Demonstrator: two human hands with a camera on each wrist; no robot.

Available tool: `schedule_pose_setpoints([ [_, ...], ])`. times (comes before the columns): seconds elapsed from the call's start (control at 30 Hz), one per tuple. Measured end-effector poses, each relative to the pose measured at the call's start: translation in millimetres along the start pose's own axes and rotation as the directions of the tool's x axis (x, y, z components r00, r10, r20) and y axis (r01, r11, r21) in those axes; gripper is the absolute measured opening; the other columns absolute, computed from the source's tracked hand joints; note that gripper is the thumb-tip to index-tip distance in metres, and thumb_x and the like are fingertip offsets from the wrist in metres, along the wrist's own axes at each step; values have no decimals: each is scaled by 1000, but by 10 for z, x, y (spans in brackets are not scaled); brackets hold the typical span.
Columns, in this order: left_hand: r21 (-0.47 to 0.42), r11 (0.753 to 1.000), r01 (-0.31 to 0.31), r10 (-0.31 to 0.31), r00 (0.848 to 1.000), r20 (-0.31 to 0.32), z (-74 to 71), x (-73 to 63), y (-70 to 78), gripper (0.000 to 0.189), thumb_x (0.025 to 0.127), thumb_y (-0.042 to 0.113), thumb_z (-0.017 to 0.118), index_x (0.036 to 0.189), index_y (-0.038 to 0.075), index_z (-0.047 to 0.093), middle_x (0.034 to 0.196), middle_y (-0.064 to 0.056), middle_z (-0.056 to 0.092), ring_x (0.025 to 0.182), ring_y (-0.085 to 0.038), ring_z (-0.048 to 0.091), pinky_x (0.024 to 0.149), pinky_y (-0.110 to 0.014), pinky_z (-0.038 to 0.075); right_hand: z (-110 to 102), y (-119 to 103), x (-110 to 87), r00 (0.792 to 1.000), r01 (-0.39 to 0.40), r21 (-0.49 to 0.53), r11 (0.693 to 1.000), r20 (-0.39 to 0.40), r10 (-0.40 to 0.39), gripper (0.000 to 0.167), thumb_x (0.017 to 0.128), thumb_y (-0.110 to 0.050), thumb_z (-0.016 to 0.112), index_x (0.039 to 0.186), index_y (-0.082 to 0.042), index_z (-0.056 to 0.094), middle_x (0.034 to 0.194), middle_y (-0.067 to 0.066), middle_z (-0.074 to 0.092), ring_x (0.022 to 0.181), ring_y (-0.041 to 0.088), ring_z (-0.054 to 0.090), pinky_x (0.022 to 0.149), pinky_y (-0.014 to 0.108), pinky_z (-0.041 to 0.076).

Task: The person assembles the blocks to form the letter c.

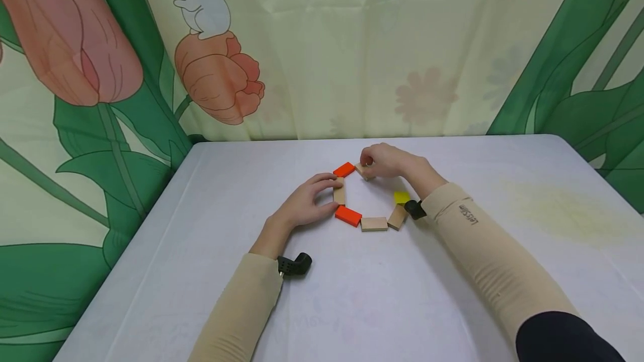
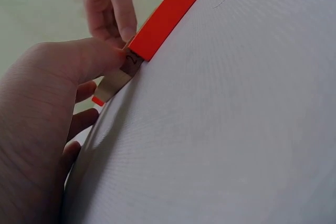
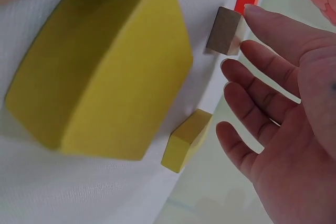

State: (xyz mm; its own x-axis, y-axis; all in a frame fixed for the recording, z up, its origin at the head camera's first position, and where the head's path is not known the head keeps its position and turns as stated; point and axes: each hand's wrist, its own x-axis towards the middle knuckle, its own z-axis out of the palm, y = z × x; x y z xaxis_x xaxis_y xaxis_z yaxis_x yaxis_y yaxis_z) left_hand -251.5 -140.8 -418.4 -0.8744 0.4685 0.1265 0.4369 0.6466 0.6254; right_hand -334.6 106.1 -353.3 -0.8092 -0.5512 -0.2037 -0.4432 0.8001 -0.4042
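Flat wooden and coloured blocks stand end to end in a rough ring in the head view. My left hand (image 1: 311,201) holds a plain wooden block (image 1: 339,193) on the ring's left side, index finger near its far end and thumb near its near end. A dark mark shows on that block (image 2: 116,81) in the left wrist view. At the far side, my right hand (image 1: 386,161) pinches another wooden block (image 3: 226,31) between thumb and fingers, beside a red block (image 1: 344,170). The right fingers partly hide it in the head view.
Nearer me are a red block (image 1: 348,215), a wooden block (image 1: 374,224) and an angled wooden block (image 1: 397,217). A yellow block (image 1: 401,198) lies by my right wrist; another yellow block (image 3: 186,140) shows in the right wrist view. A white cloth (image 1: 322,306) covers the table.
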Motion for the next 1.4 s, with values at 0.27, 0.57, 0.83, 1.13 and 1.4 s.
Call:
schedule_pose_setpoints([
  [0.27, -12, 1000, 0, 0, 1000, -8, 1, -6, -1, 47, 93, 28, 69, 138, 21, 64, 150, 2, 46, 139, -18, 40, 113, -45, 35, 7, -36, 4, 1000, -28, 16, 999, 13, 28, 28, 95, -19, 71, 117, -3, 63, 105, 11, 60, 95, 28, 55, 83, 38, 50],
  [0.57, -9, 1000, 2, -2, 1000, -5, -5, 3, 14, 47, 92, 28, 69, 138, 21, 64, 150, 3, 46, 139, -18, 40, 114, -44, 35, 8, -16, -1, 999, -38, 34, 999, 4, 38, 29, 94, -18, 72, 118, -4, 62, 106, 12, 60, 95, 28, 54, 82, 37, 50],
  [0.83, -21, 1000, -5, 5, 1000, -6, -11, -7, 14, 47, 92, 28, 69, 138, 20, 64, 150, 2, 46, 139, -18, 40, 114, -45, 34, 3, 22, -24, 1000, -17, 14, 1000, -13, 18, 27, 95, -16, 71, 116, -3, 62, 107, 12, 60, 95, 28, 54, 84, 39, 49],
  [1.13, -22, 999, -27, 27, 1000, -12, -12, -18, 13, 47, 92, 27, 69, 138, 19, 64, 150, 0, 46, 139, -20, 41, 114, -45, 35, -26, 67, -50, 1000, -2, -23, 1000, -28, 1, 28, 94, -14, 71, 117, 0, 63, 105, 13, 61, 94, 28, 54, 86, 41, 48],
  [1.4, -27, 999, -23, 22, 1000, -17, -3, -14, 5, 46, 92, 27, 70, 137, 20, 64, 150, 1, 46, 139, -20, 40, 114, -45, 34, -34, 65, -58, 999, -26, -28, 999, -33, 25, 29, 94, -15, 70, 118, 1, 63, 105, 14, 61, 94, 29, 54, 87, 42, 48],
])
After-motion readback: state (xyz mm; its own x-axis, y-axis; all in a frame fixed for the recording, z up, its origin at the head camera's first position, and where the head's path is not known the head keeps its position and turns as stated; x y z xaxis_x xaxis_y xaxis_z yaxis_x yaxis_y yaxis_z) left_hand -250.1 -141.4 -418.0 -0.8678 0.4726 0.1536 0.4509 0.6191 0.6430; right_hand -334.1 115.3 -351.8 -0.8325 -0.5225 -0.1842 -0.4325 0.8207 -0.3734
